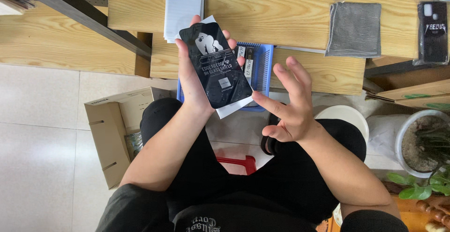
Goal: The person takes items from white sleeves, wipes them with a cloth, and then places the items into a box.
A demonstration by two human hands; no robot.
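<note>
My left hand (pixel 190 79) holds a black glass screen protector (pixel 216 65) with white print, tilted, with a white backing sheet (pixel 234 107) showing behind its lower edge. My right hand (pixel 288 105) hovers just right of it with fingers spread, its index finger tip reaching the protector's lower right corner. Both hands are above my lap, over black trousers.
A blue mesh basket (pixel 263 68) sits at the wooden shelf's edge (pixel 328 75). A grey cloth (pixel 354 29) and a black phone case (pixel 432 30) lie on the shelf. An open cardboard box (pixel 115 129) stands on the tiled floor at left; a potted plant (pixel 424 143) at right.
</note>
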